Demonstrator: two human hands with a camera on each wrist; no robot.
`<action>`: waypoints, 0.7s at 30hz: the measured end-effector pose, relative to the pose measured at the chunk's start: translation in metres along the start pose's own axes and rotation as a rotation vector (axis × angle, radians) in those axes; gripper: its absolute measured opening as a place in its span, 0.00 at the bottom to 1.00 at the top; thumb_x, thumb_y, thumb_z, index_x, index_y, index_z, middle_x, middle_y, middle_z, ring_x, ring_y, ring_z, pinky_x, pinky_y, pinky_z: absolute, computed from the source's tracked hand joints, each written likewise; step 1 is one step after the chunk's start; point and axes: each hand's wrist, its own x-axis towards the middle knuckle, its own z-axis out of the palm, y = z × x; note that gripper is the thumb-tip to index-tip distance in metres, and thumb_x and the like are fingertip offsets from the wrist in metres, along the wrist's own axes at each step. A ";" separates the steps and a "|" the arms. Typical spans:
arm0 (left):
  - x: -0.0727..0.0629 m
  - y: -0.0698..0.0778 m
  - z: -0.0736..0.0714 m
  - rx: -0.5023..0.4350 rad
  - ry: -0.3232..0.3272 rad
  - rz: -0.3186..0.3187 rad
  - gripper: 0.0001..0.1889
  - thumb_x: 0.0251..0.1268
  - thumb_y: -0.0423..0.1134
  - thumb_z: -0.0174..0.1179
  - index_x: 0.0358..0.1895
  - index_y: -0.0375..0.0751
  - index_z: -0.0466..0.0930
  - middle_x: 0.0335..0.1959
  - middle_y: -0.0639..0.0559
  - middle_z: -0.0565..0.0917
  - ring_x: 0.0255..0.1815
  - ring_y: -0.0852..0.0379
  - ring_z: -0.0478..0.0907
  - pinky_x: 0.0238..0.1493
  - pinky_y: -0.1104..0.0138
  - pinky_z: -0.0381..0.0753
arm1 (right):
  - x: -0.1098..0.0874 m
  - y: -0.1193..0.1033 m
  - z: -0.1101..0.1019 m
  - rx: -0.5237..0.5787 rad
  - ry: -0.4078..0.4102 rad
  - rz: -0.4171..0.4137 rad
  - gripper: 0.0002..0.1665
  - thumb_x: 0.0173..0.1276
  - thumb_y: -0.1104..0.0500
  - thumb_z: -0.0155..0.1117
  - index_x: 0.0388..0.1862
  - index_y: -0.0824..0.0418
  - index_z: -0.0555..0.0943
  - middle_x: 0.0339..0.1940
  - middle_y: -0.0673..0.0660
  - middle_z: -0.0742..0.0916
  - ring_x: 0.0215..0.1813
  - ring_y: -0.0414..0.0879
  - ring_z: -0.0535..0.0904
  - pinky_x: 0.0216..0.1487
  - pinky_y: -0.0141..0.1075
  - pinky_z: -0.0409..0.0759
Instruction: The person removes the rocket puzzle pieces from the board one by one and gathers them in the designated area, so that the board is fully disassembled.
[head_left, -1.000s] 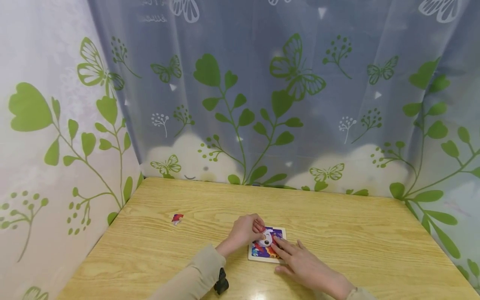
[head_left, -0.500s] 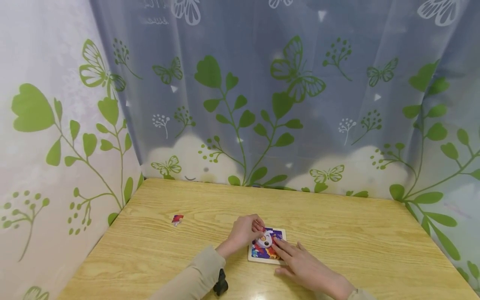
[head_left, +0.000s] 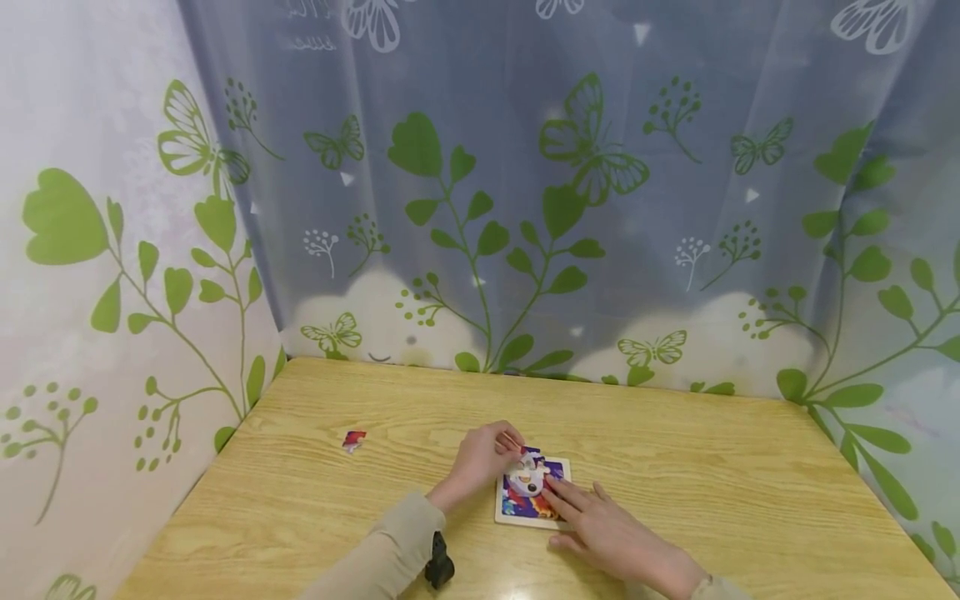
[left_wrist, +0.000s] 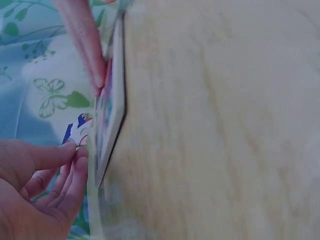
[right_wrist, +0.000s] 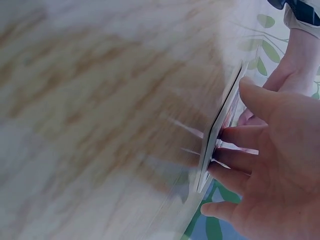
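A small square jigsaw board (head_left: pixel 519 522) with a pale rim lies on the table, its picture purple, red and white. My left hand (head_left: pixel 478 460) pinches a jigsaw piece (left_wrist: pixel 77 131) between thumb and fingers, raised at the board's far left corner. In the left wrist view that piece shows blue, white and red, with its lower edge at the fingertips. My right hand (head_left: pixel 611 533) rests its extended fingertips on the right part of the board, with the thumb beside the near edge. The fingers cover some of the picture.
Another jigsaw piece (head_left: pixel 354 441), red and white, lies apart on the wooden table (head_left: pixel 675 450) to the left. A patterned curtain (head_left: pixel 480 208) stands along the table's back and sides. A black device (head_left: pixel 439 562) sits at the left wrist.
My left hand has lifted slightly up and left, bringing the pinched piece up from the board so more of it shows. The right hand stays in place on the board.
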 end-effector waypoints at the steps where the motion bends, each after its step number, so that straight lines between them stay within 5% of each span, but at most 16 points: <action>1: 0.000 -0.001 -0.002 -0.009 0.006 -0.003 0.03 0.65 0.30 0.68 0.39 0.40 0.84 0.34 0.51 0.86 0.34 0.58 0.82 0.37 0.68 0.82 | 0.000 0.000 0.000 0.003 -0.004 0.003 0.37 0.78 0.42 0.54 0.76 0.64 0.68 0.78 0.65 0.68 0.74 0.64 0.67 0.69 0.68 0.62; 14: -0.001 -0.016 -0.032 -0.235 0.031 -0.112 0.05 0.67 0.32 0.67 0.42 0.35 0.88 0.38 0.45 0.89 0.36 0.54 0.87 0.38 0.63 0.87 | 0.000 0.000 0.003 -0.030 -0.010 0.009 0.38 0.79 0.41 0.53 0.77 0.64 0.67 0.79 0.64 0.67 0.75 0.62 0.66 0.70 0.67 0.62; 21: -0.008 -0.029 -0.049 -0.262 0.065 -0.144 0.05 0.67 0.31 0.66 0.42 0.34 0.88 0.37 0.44 0.89 0.35 0.55 0.86 0.40 0.60 0.88 | 0.000 -0.001 0.002 -0.029 -0.009 0.002 0.38 0.79 0.42 0.53 0.76 0.65 0.67 0.79 0.64 0.67 0.75 0.63 0.66 0.70 0.67 0.62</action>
